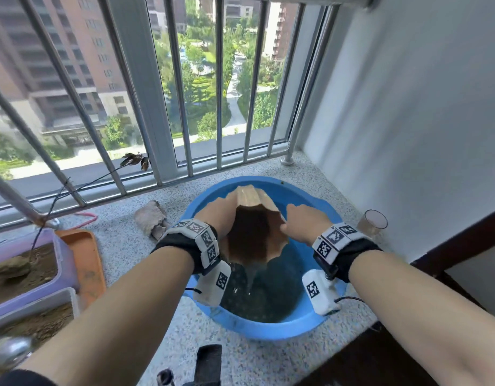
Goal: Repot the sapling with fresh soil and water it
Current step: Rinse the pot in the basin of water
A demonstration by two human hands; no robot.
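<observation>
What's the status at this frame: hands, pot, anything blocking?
Left hand and right hand both grip the pot, tipped mouth-down over the blue basin. Water draining out. Sapling in the purple tub, left. Nothing blocking.

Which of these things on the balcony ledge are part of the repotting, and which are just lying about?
In use:
- brown pot, tilted by both hands (left, right), water dripping out
- blue basin of water beneath
- sapling in the purple soil tub

Lying about:
- orange tray
- clear cup
- crumpled rag
</observation>
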